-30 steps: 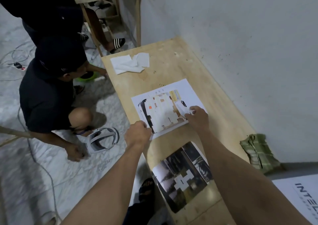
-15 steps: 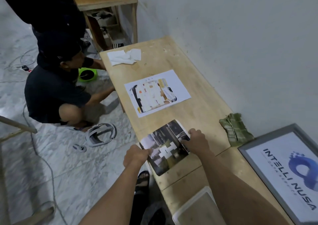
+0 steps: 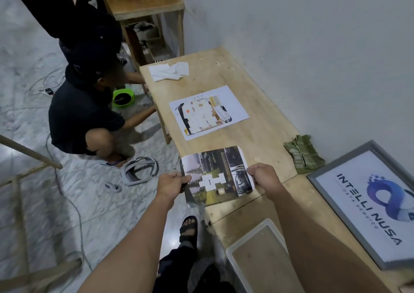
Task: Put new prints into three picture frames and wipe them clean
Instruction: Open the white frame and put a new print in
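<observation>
The left hand (image 3: 171, 184) is pinching the left edge of the dark print (image 3: 216, 176), fingers curled round it, and the right hand (image 3: 265, 177) is gripping the right edge the same way. The sheet is hanging between them just over the near end of the bench (image 3: 257, 122), with its near left corner jutting past the bench edge above the floor.

The likely trouble is creasing or tearing: thin paper is being held at two edges, so any uneven pull would be buckling it. Thumbs are also pressing on the printed face, which is probably leaving smudges under the glass later. A loosened grip would be sending the sheet to the floor.

Further along the bench, a second print (image 3: 208, 112) is lying flat and untouched. Nearer, a pale-rimmed frame (image 3: 257, 254) is lying with nothing in it, wood showing inside. At the far right, a grey frame (image 3: 367, 205) is holding a logo print. A green cloth (image 3: 302, 154) is lying by the wall.
</observation>
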